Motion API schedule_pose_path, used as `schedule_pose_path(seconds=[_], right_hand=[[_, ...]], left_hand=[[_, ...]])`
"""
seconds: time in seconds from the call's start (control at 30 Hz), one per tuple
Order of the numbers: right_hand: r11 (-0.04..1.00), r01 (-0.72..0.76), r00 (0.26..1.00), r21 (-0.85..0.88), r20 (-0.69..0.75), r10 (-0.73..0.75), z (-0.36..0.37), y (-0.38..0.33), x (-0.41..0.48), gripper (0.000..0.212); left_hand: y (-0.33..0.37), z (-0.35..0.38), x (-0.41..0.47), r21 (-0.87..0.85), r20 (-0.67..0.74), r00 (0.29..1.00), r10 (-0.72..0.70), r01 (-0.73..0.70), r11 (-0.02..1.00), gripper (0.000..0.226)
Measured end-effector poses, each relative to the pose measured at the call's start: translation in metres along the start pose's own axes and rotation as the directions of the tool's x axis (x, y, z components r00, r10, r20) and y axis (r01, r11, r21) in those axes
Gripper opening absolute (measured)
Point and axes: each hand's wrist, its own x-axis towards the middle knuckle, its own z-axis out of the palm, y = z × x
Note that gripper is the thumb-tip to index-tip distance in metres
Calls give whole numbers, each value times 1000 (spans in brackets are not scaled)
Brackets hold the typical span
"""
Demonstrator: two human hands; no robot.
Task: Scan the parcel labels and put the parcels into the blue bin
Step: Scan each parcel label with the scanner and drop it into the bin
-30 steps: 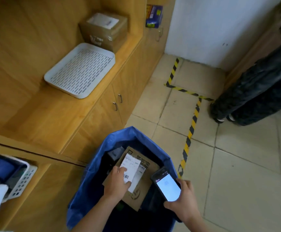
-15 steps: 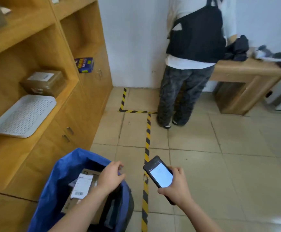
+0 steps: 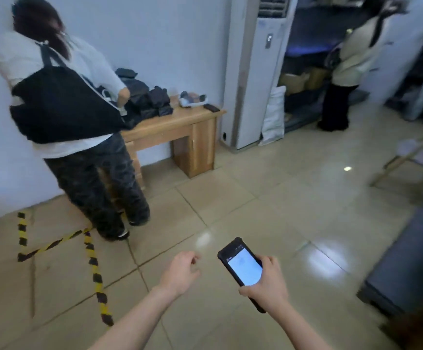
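Observation:
My right hand (image 3: 268, 286) grips a black handheld scanner (image 3: 242, 267) with a lit white screen, held over the tiled floor at lower centre. To its left, my left hand (image 3: 181, 272) hangs in the air with loosely curled fingers and holds nothing. The blue bin and the parcels are out of view.
A person with a black shoulder bag (image 3: 61, 109) stands at the left by a wooden desk (image 3: 180, 127) with dark items on it. Yellow-black floor tape (image 3: 93, 269) runs at lower left. A white floor-standing unit (image 3: 256, 72), a second person (image 3: 346, 64) and a dark bench (image 3: 407, 261) are to the right.
My view has swung right, away from the shelves and the blue bin with the parcel in it. My left hand has left the bin and is empty; the right still holds the scanner.

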Motion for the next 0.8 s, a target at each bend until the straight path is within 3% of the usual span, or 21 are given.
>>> schedule_pose_path(seconds=[0.13, 0.33, 0.5, 0.63, 0.8], right_hand=[[987, -158, 968, 12, -193, 158, -72, 63, 9, 75], [923, -386, 840, -4, -416, 349, -169, 156, 23, 76], [862, -493, 684, 118, -559, 468, -247, 220, 42, 88], [784, -581, 526, 218, -634, 566, -299, 258, 49, 84], [660, -676, 340, 328, -656, 674, -336, 303, 38, 85]], left_hand=[[95, 43, 62, -27, 118, 974, 192, -190, 981, 30], [232, 130, 139, -44, 309, 846, 435, -444, 895, 31], [342, 190, 199, -138, 434, 678, 593, -600, 788, 32], [430, 231, 244, -175, 497, 550, 672, -695, 698, 32], [513, 293, 264, -195, 578, 391, 716, -786, 586, 38]])
